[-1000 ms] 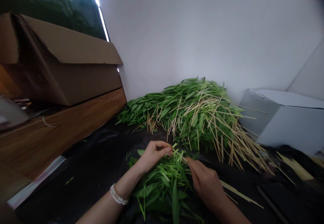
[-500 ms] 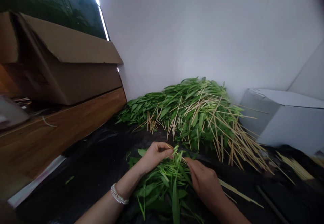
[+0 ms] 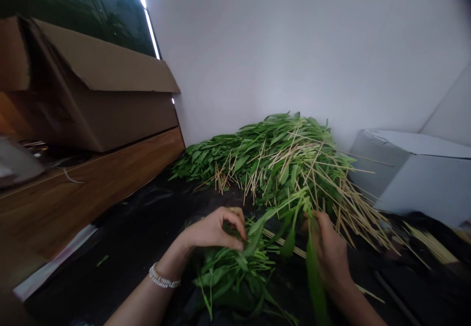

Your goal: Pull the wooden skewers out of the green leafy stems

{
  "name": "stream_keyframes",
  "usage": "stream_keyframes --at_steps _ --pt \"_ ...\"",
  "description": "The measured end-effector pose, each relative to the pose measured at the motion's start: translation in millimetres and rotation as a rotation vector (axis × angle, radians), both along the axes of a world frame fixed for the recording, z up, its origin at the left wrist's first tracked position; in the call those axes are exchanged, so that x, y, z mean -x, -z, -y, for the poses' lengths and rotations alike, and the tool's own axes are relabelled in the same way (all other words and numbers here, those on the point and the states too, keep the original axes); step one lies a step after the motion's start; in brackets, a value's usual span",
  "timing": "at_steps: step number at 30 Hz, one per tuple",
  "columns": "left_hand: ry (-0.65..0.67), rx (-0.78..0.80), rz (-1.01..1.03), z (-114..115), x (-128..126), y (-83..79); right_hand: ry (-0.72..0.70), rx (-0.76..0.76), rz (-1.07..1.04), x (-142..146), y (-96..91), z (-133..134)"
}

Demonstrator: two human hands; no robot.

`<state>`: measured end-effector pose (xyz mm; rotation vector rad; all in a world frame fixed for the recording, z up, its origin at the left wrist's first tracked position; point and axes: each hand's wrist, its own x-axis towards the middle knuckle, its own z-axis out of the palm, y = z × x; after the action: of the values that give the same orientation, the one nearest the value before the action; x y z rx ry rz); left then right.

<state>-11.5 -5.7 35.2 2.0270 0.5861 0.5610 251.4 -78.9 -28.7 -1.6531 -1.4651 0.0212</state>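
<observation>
My right hand (image 3: 327, 247) is closed around thin wooden sticks (image 3: 285, 243) and a leafy green stem (image 3: 303, 201). The stem's pale end points up, and its long leaves hang down on both sides of the fingers. My left hand (image 3: 221, 228), a beaded bracelet on its wrist, hovers at the near pile of leafy greens (image 3: 235, 272). Its thumb and fingers curve apart with the tips close to the leaves; nothing is visibly held. Part of the right fingers is hidden behind leaves.
Against the wall lies a large heap of leafy greens (image 3: 257, 139) with many wooden sticks (image 3: 364, 213) poking out. A cardboard box (image 3: 121, 115) stands on a wooden ledge (image 3: 121, 174) at left, a white box (image 3: 423, 178) at right. Black plastic sheeting (image 3: 140, 237) covers the surface.
My hands have moved apart. The right has gone right and slightly up with a leafy stem and sticks; the left has let go and dropped towards the near pile.
</observation>
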Motion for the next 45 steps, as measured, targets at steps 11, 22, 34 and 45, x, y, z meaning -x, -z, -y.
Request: stream_keyframes --at_steps 11,22,34,45 --pt "0.048 -0.107 -0.101 2.8 -5.2 5.8 -0.045 -0.038 -0.067 2.4 -4.1 0.2" --pt "-0.594 0.546 0.771 -19.4 -4.3 19.1 -0.154 -0.022 -0.081 11.5 -6.2 6.3" --pt "-0.504 0.528 0.663 -16.6 -14.4 34.0 -0.438 -0.226 0.333 23.6 13.2 1.0" --pt "-0.437 0.508 0.565 -8.7 -20.9 36.9 -0.396 -0.124 0.385 25.0 20.9 -0.3"
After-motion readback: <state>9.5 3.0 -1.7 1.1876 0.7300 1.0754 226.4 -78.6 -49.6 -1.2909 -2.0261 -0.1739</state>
